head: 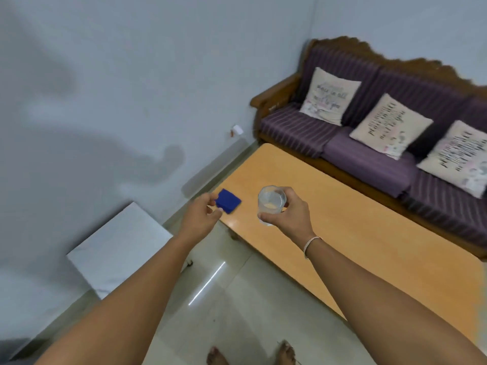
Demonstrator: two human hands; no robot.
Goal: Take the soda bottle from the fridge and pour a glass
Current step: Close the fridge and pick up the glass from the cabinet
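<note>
A clear drinking glass (271, 202) holding pale liquid is gripped from the side by my right hand (288, 213), above the near left corner of a long orange wooden table (369, 238). A small stack of blue square coasters (228, 201) lies at that corner. My left hand (201, 216) reaches to the stack; its thumb and fingers touch the stack's near edge, and whether it grips the stack is unclear. No soda bottle or fridge is in view.
A purple striped sofa (369, 154) with a wooden frame and three printed cushions stands behind the table. A white low cabinet top (118, 248) sits at the left by the wall. Glossy tiled floor (237, 299) lies below, with my bare feet at the bottom.
</note>
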